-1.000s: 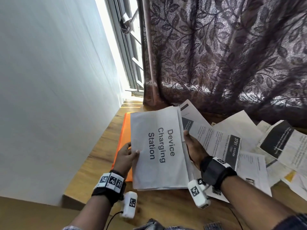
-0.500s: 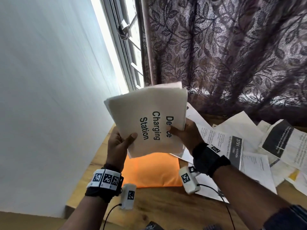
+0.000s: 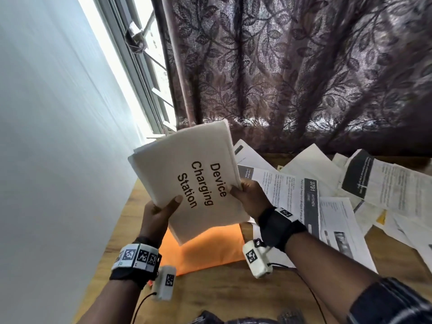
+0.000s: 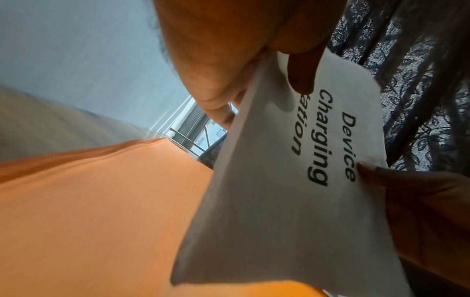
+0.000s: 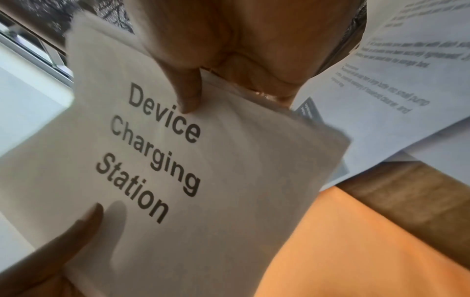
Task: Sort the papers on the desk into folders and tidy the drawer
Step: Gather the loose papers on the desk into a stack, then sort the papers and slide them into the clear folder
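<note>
My left hand (image 3: pixel 156 218) pinches the paper stack (image 3: pixel 187 181) at its lower left edge, thumb on top; my right hand (image 3: pixel 251 198) pinches its right edge likewise. My fingers behind the sheets are hidden. The stack, titled "Device Charging Station", hangs tilted at frame centre above the orange folder (image 3: pixel 210 249).

Black wristbands (image 3: pixel 279 226) on both bare forearms, the left one's ringed with white square-code tags (image 3: pixel 138 256); small white coded camera blocks (image 3: pixel 256 259) beneath, thin black cables (image 3: pixel 140 305) trailing.
</note>
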`<state>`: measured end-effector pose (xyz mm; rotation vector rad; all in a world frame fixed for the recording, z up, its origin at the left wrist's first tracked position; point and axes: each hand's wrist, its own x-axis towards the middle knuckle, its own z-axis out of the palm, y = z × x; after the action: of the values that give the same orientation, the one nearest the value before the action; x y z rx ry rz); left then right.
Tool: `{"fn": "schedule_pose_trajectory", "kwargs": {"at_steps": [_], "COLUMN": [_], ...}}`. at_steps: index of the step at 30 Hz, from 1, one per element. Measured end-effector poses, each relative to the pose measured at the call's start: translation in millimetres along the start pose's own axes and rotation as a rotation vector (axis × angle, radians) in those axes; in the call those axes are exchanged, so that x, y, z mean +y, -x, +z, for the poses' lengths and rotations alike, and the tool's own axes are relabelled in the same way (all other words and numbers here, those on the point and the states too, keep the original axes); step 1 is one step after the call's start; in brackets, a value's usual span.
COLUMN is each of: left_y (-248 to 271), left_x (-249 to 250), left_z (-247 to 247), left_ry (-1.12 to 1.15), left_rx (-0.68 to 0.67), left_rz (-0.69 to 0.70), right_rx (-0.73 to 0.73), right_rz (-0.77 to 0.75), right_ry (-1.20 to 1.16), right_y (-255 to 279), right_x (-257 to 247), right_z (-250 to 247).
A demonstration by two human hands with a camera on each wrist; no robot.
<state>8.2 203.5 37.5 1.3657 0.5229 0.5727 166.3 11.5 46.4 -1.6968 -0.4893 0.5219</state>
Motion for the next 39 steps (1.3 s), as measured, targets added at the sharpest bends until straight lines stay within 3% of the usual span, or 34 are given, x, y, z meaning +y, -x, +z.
{"fn": "schedule_pose_trajectory", "kwargs": {"at_steps": [7,15,19,21,24,30,33,39], "left_y": [-4.6,6.0,4.6,2.1,-2.7,-3.5,0.5,3.0], "left_x": [-4.4,-27.7,-27.7,-28.0,-37.3,-62.6,-67.6,-60.8], "left_z": [4.2,12.1,-5.8,-20.7,-49.6,-88.0,-90.5,-83.4], "left_ry": [0.191,0.103,0.026,0.001,-0.062,-0.246,-0.256,-0.245], "left_rx": [-0.082,-0.192,-0.115,-0.080,-0.029,0.010,0.051,0.042], "left_rz": [-0.048,-0.216,-0.188,-0.185,-0.229,-0.382,-0.454,-0.444], "right_rx": [0.030,0.117,0.144,0.187,0.218,-0.075,-0.176,-0.262], "right_rz": [0.007,0.049,0.010,0.026,-0.006,0.042,0.034,0.147], "right_ry": [-0.074,-0.058,-0.017,0.108,0.578,1.089,1.210,1.299], "right_y": [6.3,25.5,26.6,24.5,19.3,9.1,3.3,-12.5], "right_x": [6.7,39.4,30.3,29.0,33.2,45.1,47.3,42.1], "right_z": [2.3,17.1,14.8,6.2,-12.7,-19.8,-6.2,19.2]}}
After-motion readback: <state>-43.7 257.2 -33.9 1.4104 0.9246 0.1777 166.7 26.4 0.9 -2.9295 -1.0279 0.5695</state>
